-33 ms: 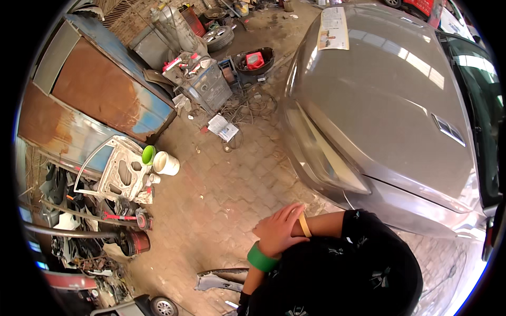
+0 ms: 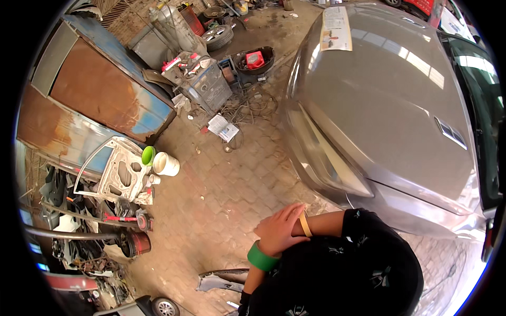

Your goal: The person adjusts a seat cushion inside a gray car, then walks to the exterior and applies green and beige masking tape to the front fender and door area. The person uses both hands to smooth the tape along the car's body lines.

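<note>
My left hand, with a wide green band on its wrist, lies across my right hand in front of my body. The left fingers wrap over the back of the right hand, near a yellow band on the right wrist. Most of the right hand is covered, so its fingers cannot be made out. No tool shows in either hand. Just beyond them stands the grey-brown car, with a paper sheet lying on its hood.
Left on the brick-paved floor are a bare car door panel, a white bucket and a green container. Farther off, a grey machine stands among tangled cables. A curved body part lies near my left arm.
</note>
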`<move>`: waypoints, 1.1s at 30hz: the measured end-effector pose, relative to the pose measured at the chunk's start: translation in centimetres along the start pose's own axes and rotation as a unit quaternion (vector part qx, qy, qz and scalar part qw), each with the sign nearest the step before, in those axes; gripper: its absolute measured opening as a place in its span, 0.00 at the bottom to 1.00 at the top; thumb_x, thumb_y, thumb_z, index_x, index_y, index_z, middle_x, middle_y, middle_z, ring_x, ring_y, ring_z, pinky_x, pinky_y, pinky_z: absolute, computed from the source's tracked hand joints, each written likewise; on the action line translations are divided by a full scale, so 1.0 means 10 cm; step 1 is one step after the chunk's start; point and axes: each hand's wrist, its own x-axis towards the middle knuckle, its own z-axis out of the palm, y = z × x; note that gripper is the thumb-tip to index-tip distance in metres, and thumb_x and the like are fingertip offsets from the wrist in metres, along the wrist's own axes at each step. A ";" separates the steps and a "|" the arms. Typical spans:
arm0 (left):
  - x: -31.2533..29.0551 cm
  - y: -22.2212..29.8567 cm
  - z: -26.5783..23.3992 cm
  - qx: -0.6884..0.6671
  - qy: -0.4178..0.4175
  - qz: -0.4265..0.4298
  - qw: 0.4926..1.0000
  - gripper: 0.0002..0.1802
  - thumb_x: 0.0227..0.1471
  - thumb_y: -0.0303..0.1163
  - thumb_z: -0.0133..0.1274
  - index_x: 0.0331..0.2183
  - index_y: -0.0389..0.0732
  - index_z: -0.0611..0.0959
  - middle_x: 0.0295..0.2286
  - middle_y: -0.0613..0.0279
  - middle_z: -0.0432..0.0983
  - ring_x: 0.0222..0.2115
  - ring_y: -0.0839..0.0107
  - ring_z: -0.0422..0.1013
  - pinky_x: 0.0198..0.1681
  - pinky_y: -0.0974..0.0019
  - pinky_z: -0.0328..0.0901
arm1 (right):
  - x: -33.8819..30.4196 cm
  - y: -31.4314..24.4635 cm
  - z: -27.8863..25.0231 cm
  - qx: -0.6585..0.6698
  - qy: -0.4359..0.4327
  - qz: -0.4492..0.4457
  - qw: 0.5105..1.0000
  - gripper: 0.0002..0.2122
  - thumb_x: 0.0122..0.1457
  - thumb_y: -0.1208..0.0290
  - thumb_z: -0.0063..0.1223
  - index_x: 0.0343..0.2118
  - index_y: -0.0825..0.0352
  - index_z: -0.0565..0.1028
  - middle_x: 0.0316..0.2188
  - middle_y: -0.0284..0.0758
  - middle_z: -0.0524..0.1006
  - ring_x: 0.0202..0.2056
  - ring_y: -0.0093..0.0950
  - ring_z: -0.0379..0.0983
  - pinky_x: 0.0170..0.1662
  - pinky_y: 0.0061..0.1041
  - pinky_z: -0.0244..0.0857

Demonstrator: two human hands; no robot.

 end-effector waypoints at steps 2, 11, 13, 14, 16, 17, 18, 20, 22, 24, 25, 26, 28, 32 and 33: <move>0.25 -0.32 -0.27 -0.028 -0.044 -0.012 0.999 0.46 0.38 0.47 0.67 0.56 0.40 0.69 0.51 0.54 0.70 0.51 0.54 0.67 0.53 0.57 0.64 | 0.29 0.05 -0.34 0.035 0.018 -0.001 0.999 0.19 0.51 0.65 0.58 0.44 0.70 0.73 0.41 0.46 0.76 0.41 0.43 0.73 0.44 0.38 0.67; 1.57 -1.95 -1.23 -0.022 -0.101 0.073 0.992 0.42 0.36 0.43 0.67 0.54 0.41 0.71 0.50 0.54 0.71 0.50 0.54 0.68 0.52 0.58 0.64 | 1.67 0.79 -1.82 0.056 0.140 0.019 0.988 0.14 0.53 0.68 0.55 0.40 0.69 0.74 0.38 0.45 0.77 0.40 0.40 0.74 0.42 0.36 0.67; 1.92 -2.38 -1.65 -0.022 -0.088 0.094 0.991 0.41 0.36 0.42 0.66 0.53 0.41 0.71 0.50 0.53 0.70 0.50 0.54 0.67 0.52 0.57 0.64 | 2.06 1.06 -2.22 0.036 0.183 0.010 0.982 0.13 0.53 0.69 0.54 0.40 0.69 0.75 0.38 0.45 0.77 0.39 0.39 0.74 0.42 0.36 0.67; 2.09 -2.57 -1.87 -0.040 -0.100 0.094 0.990 0.41 0.36 0.39 0.66 0.54 0.40 0.71 0.51 0.51 0.69 0.51 0.53 0.67 0.53 0.56 0.64 | 2.21 1.19 -2.43 0.018 0.215 -0.005 0.976 0.12 0.53 0.69 0.54 0.39 0.69 0.75 0.37 0.44 0.77 0.39 0.39 0.74 0.42 0.35 0.67; 2.38 -2.93 -2.27 -0.080 -0.112 0.112 0.984 0.42 0.35 0.37 0.66 0.54 0.40 0.70 0.51 0.50 0.68 0.51 0.52 0.66 0.54 0.56 0.63 | 2.49 1.44 -2.76 -0.062 0.282 -0.069 0.955 0.11 0.54 0.70 0.53 0.38 0.68 0.75 0.37 0.44 0.77 0.39 0.38 0.74 0.42 0.35 0.66; 2.58 -3.10 -2.42 -0.107 -0.117 0.123 0.980 0.43 0.34 0.36 0.66 0.54 0.39 0.70 0.51 0.49 0.68 0.52 0.52 0.66 0.54 0.56 0.63 | 2.58 1.55 -2.90 -0.112 0.314 -0.097 0.938 0.10 0.54 0.70 0.53 0.38 0.68 0.76 0.37 0.44 0.77 0.38 0.38 0.74 0.41 0.35 0.66; 2.74 -3.24 -2.53 -0.129 -0.145 0.127 0.973 0.44 0.34 0.34 0.67 0.55 0.39 0.69 0.51 0.49 0.67 0.52 0.52 0.66 0.56 0.56 0.62 | 2.65 1.59 -3.01 -0.131 0.336 -0.110 0.926 0.10 0.54 0.70 0.53 0.38 0.68 0.76 0.36 0.44 0.77 0.38 0.37 0.74 0.41 0.34 0.66; 3.19 -3.41 -2.61 -0.162 -0.178 0.158 0.958 0.44 0.35 0.35 0.66 0.55 0.38 0.68 0.52 0.48 0.66 0.52 0.51 0.66 0.55 0.56 0.63 | 2.63 1.68 -3.34 -0.110 0.368 -0.082 0.920 0.09 0.55 0.71 0.52 0.37 0.68 0.76 0.36 0.43 0.78 0.38 0.37 0.74 0.41 0.34 0.66; 3.60 -3.60 -2.68 -0.176 -0.204 0.172 0.948 0.44 0.36 0.35 0.66 0.56 0.38 0.67 0.52 0.49 0.65 0.52 0.50 0.66 0.54 0.56 0.63 | 2.57 1.51 -3.72 0.083 0.368 0.012 0.926 0.09 0.58 0.71 0.49 0.38 0.68 0.76 0.36 0.42 0.78 0.38 0.32 0.74 0.41 0.32 0.66; 3.97 -3.81 -2.73 -0.156 -0.206 0.156 0.953 0.45 0.36 0.35 0.66 0.57 0.39 0.66 0.53 0.49 0.65 0.51 0.51 0.66 0.53 0.56 0.64 | 2.47 1.33 -4.15 0.293 0.403 0.070 0.864 0.11 0.62 0.71 0.44 0.42 0.70 0.74 0.38 0.37 0.78 0.39 0.26 0.72 0.44 0.28 0.66; 4.16 -3.93 -2.74 -0.149 -0.203 0.149 0.956 0.45 0.36 0.35 0.66 0.57 0.39 0.66 0.53 0.49 0.64 0.51 0.51 0.66 0.53 0.56 0.64 | 2.44 1.35 -4.31 0.351 0.433 0.058 0.829 0.12 0.65 0.70 0.42 0.45 0.70 0.73 0.38 0.35 0.78 0.40 0.23 0.72 0.45 0.27 0.65; 4.32 -4.08 -2.74 -0.125 -0.196 0.125 0.965 0.46 0.36 0.34 0.66 0.58 0.40 0.66 0.53 0.49 0.64 0.52 0.50 0.65 0.54 0.55 0.62 | 2.44 1.43 -4.47 0.483 0.425 0.041 0.764 0.14 0.67 0.67 0.41 0.50 0.70 0.71 0.40 0.32 0.77 0.42 0.22 0.71 0.47 0.24 0.65; 4.72 -4.31 -2.77 -0.124 -0.177 0.141 0.966 0.46 0.36 0.34 0.66 0.58 0.40 0.66 0.53 0.49 0.64 0.52 0.50 0.64 0.55 0.55 0.61 | 2.48 1.53 -4.82 0.513 0.461 0.067 0.721 0.15 0.68 0.65 0.41 0.50 0.69 0.71 0.39 0.31 0.77 0.42 0.20 0.71 0.47 0.23 0.65; 5.72 -4.66 -2.80 -0.200 -0.126 0.108 0.966 0.45 0.37 0.34 0.68 0.57 0.39 0.66 0.52 0.50 0.65 0.53 0.52 0.64 0.56 0.55 0.59 | 2.61 2.08 -5.71 0.542 0.533 0.039 0.648 0.17 0.69 0.61 0.40 0.48 0.69 0.73 0.32 0.28 0.74 0.33 0.18 0.69 0.41 0.20 0.62; 5.99 -4.74 -2.84 -0.223 -0.111 0.089 0.964 0.45 0.38 0.34 0.68 0.57 0.38 0.66 0.52 0.50 0.65 0.53 0.53 0.64 0.56 0.56 0.59 | 2.63 2.21 -5.96 0.565 0.552 0.026 0.613 0.17 0.69 0.61 0.39 0.48 0.69 0.74 0.30 0.27 0.73 0.31 0.18 0.68 0.39 0.19 0.61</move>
